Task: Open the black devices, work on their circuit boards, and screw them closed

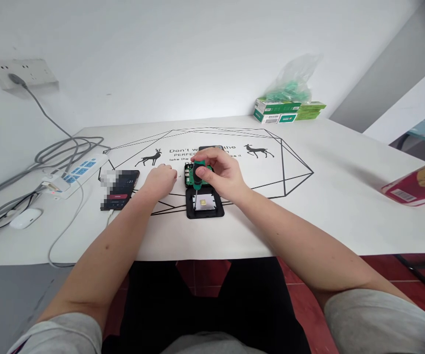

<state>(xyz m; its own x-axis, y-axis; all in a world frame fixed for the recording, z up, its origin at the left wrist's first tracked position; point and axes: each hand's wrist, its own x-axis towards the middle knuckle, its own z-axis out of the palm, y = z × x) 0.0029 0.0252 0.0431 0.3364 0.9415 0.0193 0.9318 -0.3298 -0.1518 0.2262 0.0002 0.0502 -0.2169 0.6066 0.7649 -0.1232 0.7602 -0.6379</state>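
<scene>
My right hand (225,174) grips a screwdriver (197,176) by its green and black handle, its shaft angled down. The shaft's tip is over a black case half (216,212), which has a pale plate with a small gold square inside. Directly behind it sits another black case part with a green circuit board (189,175), partly hidden by the hand. To the left, my left hand (161,181) lies closed on the table, fingers curled; what they hold, if anything, is hidden. A tiny dark speck, perhaps a screw, lies by its fingertips.
A phone (124,186) and a power strip (81,172) with cables lie on the left, near a white earbud case (25,218). Green-white boxes (276,109) with a plastic bag (293,83) stand at the back right. A red-yellow package (418,182) is at far right.
</scene>
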